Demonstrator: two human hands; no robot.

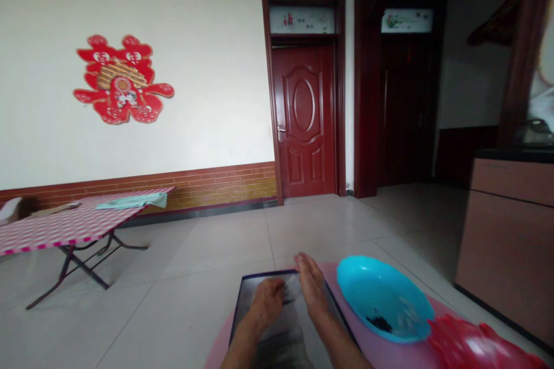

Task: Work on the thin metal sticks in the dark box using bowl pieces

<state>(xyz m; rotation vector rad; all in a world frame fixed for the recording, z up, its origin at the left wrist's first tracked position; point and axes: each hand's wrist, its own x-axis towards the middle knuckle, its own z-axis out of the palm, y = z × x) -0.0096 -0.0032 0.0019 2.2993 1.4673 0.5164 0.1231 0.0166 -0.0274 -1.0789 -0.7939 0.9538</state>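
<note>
At the far left, a folding table (64, 222) under a checked cover, with a pale cloth (134, 202) near its right end. Further right, at the bottom and before the body, a shallow tray (248, 291) with dark rim, on the pink table (393, 354); its long axis seemingly running away from the body, with near end out of view. Inside this tray, the left hand (269, 298), with curled fingers pointing to the right. Just at its fingertips, on the right side, some dark strips (286, 300); impossible to judge pinching from only touching, because of blur. Closer to the body, more dark streaks (281, 343), roughly crosswise to the tray, partly between the two forearms. Next, at the far right corner of the tray, the right hand (310, 283), with straight fingers pointing away, close together and not curled around anything visible. From the strips at the fingertips, nearer to the left hand than to the right. Then, right of the tray, a blue basin (357, 282) holding a small black heap (380, 323), and finally a red bag (480, 346).
</note>
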